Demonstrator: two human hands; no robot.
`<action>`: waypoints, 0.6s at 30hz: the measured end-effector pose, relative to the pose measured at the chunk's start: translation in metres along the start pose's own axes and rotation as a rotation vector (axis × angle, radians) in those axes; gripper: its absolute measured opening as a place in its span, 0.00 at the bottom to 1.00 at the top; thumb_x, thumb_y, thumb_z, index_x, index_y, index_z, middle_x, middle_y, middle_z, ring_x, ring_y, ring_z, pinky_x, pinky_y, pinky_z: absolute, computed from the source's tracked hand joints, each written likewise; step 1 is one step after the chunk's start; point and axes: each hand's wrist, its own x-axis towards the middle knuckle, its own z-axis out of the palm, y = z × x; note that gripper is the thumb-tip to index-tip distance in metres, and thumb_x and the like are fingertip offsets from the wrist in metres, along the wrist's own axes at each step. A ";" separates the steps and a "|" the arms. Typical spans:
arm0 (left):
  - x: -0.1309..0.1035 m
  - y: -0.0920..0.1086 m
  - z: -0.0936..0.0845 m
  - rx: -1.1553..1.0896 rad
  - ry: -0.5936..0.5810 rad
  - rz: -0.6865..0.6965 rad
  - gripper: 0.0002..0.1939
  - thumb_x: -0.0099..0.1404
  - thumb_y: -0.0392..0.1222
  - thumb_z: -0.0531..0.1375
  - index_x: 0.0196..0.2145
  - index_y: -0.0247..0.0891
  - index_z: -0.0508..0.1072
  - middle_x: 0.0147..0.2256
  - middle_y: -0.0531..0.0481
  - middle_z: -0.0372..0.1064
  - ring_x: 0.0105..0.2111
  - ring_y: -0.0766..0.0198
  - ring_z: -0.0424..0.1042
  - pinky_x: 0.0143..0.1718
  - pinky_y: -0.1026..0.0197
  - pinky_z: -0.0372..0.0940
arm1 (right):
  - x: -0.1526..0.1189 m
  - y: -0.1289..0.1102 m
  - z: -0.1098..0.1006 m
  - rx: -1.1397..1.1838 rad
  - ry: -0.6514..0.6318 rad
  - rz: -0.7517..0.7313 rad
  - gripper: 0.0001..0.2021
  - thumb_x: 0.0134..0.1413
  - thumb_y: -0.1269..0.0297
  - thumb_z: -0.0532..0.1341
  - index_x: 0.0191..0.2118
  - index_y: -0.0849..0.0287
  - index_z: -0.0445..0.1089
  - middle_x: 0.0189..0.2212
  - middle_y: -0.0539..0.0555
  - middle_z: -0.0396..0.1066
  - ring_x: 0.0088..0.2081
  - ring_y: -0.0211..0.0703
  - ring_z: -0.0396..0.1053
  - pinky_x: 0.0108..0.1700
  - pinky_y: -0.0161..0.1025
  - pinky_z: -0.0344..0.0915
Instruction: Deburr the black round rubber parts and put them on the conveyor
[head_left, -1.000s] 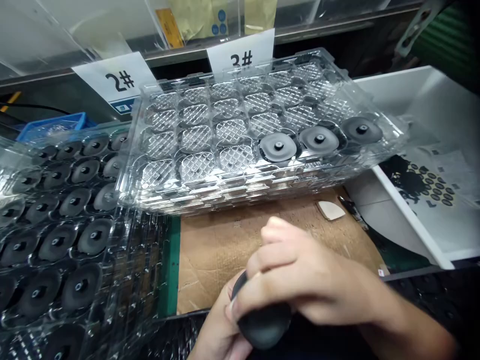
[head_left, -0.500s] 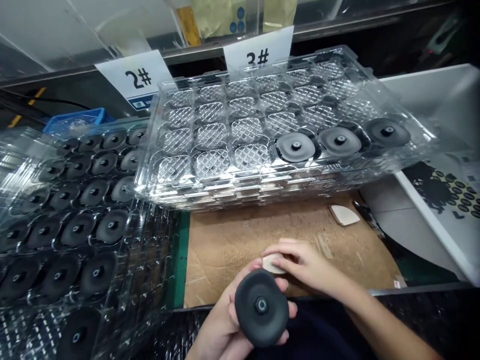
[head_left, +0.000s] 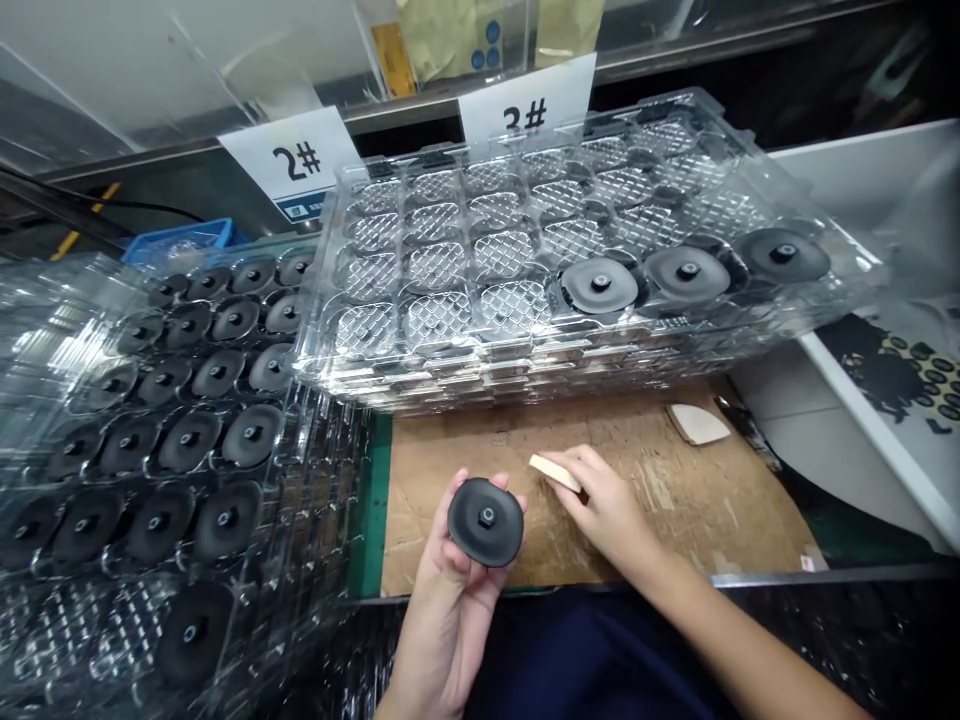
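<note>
My left hand (head_left: 450, 575) is closed round the edge of a black rounded part (head_left: 469, 535) with a raised hub in its middle, its hub side facing up. To its right, apart from the part, my right hand (head_left: 600, 500) pinches a cream sponge pad (head_left: 555, 472) between thumb and fingers. Both hands are over a worn sheet of brown cardboard (head_left: 465, 440). Beyond it a stack of clear plastic trays (head_left: 420, 375) has similar black parts (head_left: 600, 284) in several front right pockets of its top tray.
At the left, another clear tray stack (head_left: 300, 480) holds rows of black parts. A second cream pad (head_left: 699, 425) lies at the cardboard's right. A white bin (head_left: 870, 440) with small black pieces stands at right. Signs "2#" (head_left: 296, 165) and "3#" (head_left: 525, 100) hang behind; a blue basket (head_left: 180, 240) is back left.
The black part has moved up and away from me in my left hand. The sponge pad, in my right hand, has come away from it and turned edge-on.
</note>
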 end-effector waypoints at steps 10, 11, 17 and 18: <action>0.000 -0.005 0.006 0.118 0.040 0.130 0.24 0.56 0.44 0.62 0.51 0.44 0.67 0.52 0.44 0.66 0.52 0.55 0.64 0.49 0.61 0.63 | 0.002 -0.048 -0.020 0.159 -0.042 -0.010 0.12 0.59 0.68 0.53 0.47 0.57 0.67 0.33 0.52 0.70 0.30 0.36 0.67 0.34 0.34 0.66; 0.000 -0.006 0.007 0.126 0.027 0.131 0.23 0.56 0.43 0.62 0.51 0.44 0.67 0.50 0.45 0.68 0.51 0.57 0.66 0.49 0.62 0.63 | 0.007 -0.062 -0.028 0.180 -0.007 -0.016 0.13 0.60 0.67 0.52 0.50 0.56 0.65 0.36 0.52 0.70 0.33 0.36 0.67 0.35 0.33 0.65; -0.008 -0.002 0.009 0.034 0.049 0.024 0.21 0.58 0.38 0.60 0.48 0.55 0.69 0.41 0.54 0.73 0.45 0.60 0.70 0.50 0.57 0.63 | 0.012 -0.126 -0.053 0.276 0.006 -0.415 0.12 0.57 0.73 0.51 0.44 0.65 0.66 0.34 0.56 0.71 0.35 0.41 0.65 0.42 0.41 0.60; -0.010 -0.001 0.009 0.020 0.055 0.031 0.21 0.57 0.38 0.61 0.47 0.55 0.69 0.41 0.55 0.73 0.44 0.60 0.71 0.49 0.57 0.64 | 0.012 -0.129 -0.054 0.261 -0.066 -0.424 0.11 0.56 0.73 0.51 0.42 0.64 0.66 0.34 0.55 0.71 0.34 0.40 0.65 0.41 0.40 0.60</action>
